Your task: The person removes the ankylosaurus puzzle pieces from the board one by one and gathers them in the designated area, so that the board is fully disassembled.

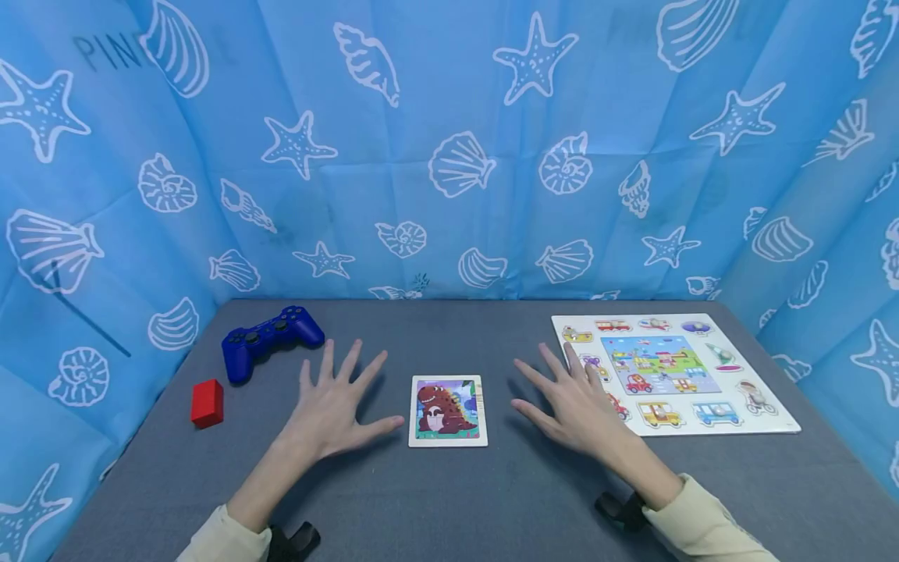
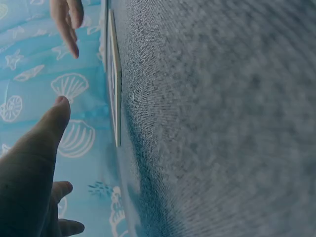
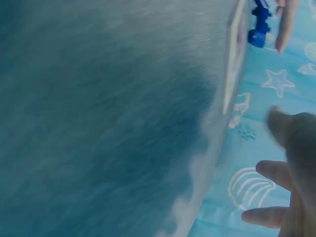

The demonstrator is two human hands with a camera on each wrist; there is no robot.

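**Right of the left hand [image 1: 330,417], left of the right hand [image 1: 579,410]: the dinosaur puzzle [image 1: 447,410]**

Lying flat on the table [image 1: 449,507], in the gap between both hands and touched by neither. From the left hand, straight across to the right, with the thumb pointing at the puzzle's left edge. From the right hand, across to the left, past a wider strip of table. Nearer by a little in the head view: the left hand, thumb tip just beside that edge.

Both open and holding nothing, fingers spread. Hanging above the table, judging by the shadows underneath and the gaps in the wrist views.

Nearly square in outline, so without a clear long axis; near and far edges running left to right. Facing up, with the picture upright as seen from the near side: dinosaur's head toward the far left corner, tail toward the right.

Round about: a blue game controller [image 1: 272,342] at far left, a red block [image 1: 207,403] nearer and farther left, and on the right a picture board [image 1: 660,363], partly hidden by the right hand.
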